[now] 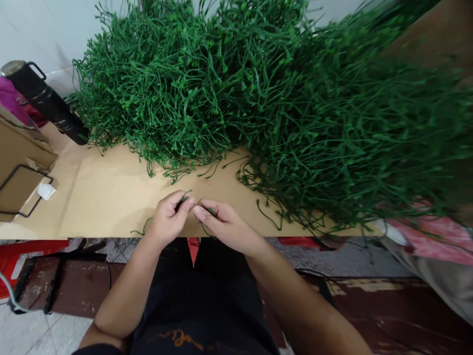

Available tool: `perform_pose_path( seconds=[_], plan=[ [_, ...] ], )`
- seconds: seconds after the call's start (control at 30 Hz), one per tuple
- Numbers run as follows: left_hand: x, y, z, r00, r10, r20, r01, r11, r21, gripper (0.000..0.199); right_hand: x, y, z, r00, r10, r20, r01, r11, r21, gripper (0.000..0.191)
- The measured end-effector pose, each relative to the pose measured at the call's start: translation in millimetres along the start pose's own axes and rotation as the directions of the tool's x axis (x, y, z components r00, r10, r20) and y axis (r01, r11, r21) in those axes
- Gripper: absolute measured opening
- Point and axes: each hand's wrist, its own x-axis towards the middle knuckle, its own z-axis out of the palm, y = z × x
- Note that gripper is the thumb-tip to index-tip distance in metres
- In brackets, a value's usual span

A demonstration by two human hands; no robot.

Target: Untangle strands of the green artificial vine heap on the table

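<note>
Both hands meet at the front edge of a table covered in brown cardboard [111,197]. My left hand [172,217] is closed, thumb against forefinger, around a thin green stem whose tip pokes out above the fingers. Close beside it, my right hand [221,222] is also pinched, with a bit of green stem showing between its fingers. The fingertips of the two hands nearly touch. Behind them rises a large heap of green artificial stems [185,88] with small budded tips, spreading far to the right. A loose stem [271,217] lies right of my right hand.
A black bottle [55,106] leans at the back left, beside a cardboard box [22,158] and a black wire frame [27,215]. At the right edge another person's pink clothing [436,234] shows. A brown bench [81,288] stands below the table.
</note>
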Motion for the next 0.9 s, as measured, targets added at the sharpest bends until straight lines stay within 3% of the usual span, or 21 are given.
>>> perform_pose_path(
  seconds=[0.1,0.17,0.33,0.5,0.57,0.63,0.67,0.73,0.77,0.8,0.9],
  plan=[
    [3.2,-4.3,5.7,0.981,-0.012,-0.196,-0.011,0.993,-0.118,0.014,0.6,4.6,4.8,0.999,-0.012,-0.035,0.011,0.999,-0.031,0.046],
    [4.7,-6.6,9.1,0.971,-0.041,-0.234,-0.005,0.981,-0.192,0.013,1.1,6.6,10.3,0.998,-0.042,-0.055,0.042,0.999,-0.003,0.045],
    [5.6,-8.2,16.9,0.957,-0.162,-0.241,0.034,0.888,-0.458,0.019,2.8,9.4,25.0,0.993,-0.101,-0.064,0.106,0.992,0.075,0.039],
    [3.5,-2.9,21.6,0.911,-0.392,-0.132,0.167,0.64,-0.75,0.024,4.1,20.0,28.1,0.977,-0.207,-0.053,0.184,0.941,-0.282,0.02],
    [5.8,-0.1,18.0,0.875,-0.482,-0.041,0.248,0.521,-0.817,0.027,-0.1,22.0,33.1,0.958,-0.286,0.023,0.272,0.88,-0.391,0.017],
    [11.5,2.3,9.9,0.825,-0.564,0.044,0.294,0.361,-0.885,0.03,-8.0,19.7,44.3,0.898,-0.385,0.212,0.44,0.797,-0.414,0.012],
    [15.1,3.7,4.5,0.808,-0.586,0.061,0.277,0.286,-0.917,0.031,-12.6,16.7,51.1,0.84,-0.424,0.338,0.536,0.744,-0.399,0.012],
    [22.2,7.2,-7.3,0.82,-0.572,0.014,0.166,0.214,-0.963,0.032,-20.3,7.5,61.4,0.716,-0.465,0.521,0.674,0.654,-0.343,0.013],
    [24.9,9.6,-13.1,0.841,-0.541,-0.023,0.11,0.213,-0.971,0.032,-22.6,1.7,62.3,0.687,-0.483,0.544,0.703,0.63,-0.329,0.013],
    [26.6,12.2,-18.6,0.86,-0.507,-0.056,0.07,0.225,-0.972,0.033,-23.5,-4.6,59.1,0.688,-0.505,0.521,0.709,0.622,-0.332,0.012],
    [26.3,19.1,-33.3,0.87,-0.482,-0.103,0.038,0.273,-0.961,0.035,-22.2,-22.3,23.3,0.806,-0.533,0.259,0.591,0.687,-0.422,0.014]
  ],
)
